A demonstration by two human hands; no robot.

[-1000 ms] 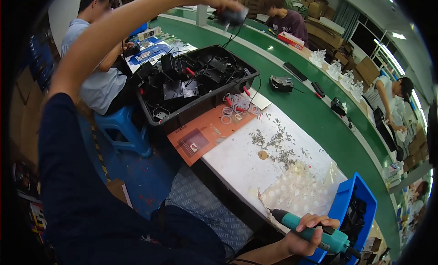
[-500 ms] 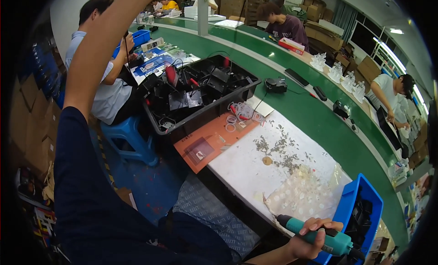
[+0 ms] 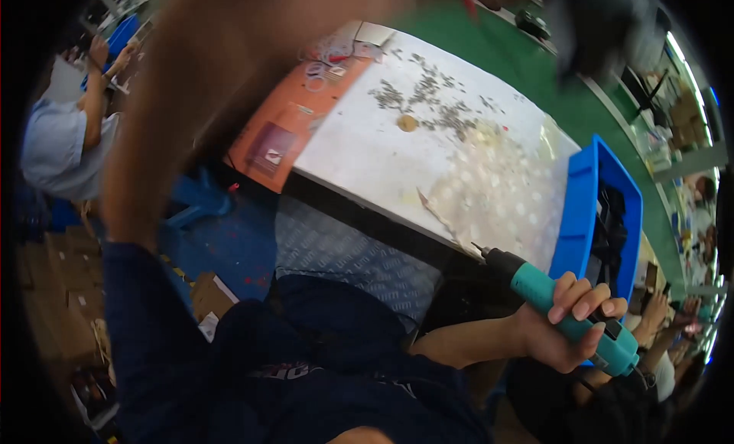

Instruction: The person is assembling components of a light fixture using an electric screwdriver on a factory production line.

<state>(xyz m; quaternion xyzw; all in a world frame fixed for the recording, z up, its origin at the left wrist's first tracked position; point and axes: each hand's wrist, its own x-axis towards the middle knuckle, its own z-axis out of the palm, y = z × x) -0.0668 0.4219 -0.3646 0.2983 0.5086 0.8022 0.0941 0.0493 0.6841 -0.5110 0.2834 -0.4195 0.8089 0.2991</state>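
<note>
My right hand [image 3: 569, 325] is shut on a teal electric screwdriver [image 3: 547, 299] at the lower right, its bit pointing up-left toward the near edge of a white work mat [image 3: 382, 161]. My left forearm [image 3: 222, 84] stretches, blurred, from the lower left across the top of the view. The left hand is lost in blur at the top edge, next to a dark blurred shape [image 3: 596, 27]. Several small metal screws [image 3: 428, 100] and a round tan piece [image 3: 407, 123] lie on the mat.
A blue bin [image 3: 579, 214] holding dark parts stands right of the mat. An orange mat [image 3: 279, 134] lies at its left on the green bench [image 3: 535, 69]. A person in a light shirt [image 3: 53, 146] sits far left, near a blue stool [image 3: 200, 201] and cardboard boxes [image 3: 46, 291].
The view has tipped down and closer to the mat; the black tray has left it. My left arm swung across the top. My right hand kept hold of the screwdriver.
</note>
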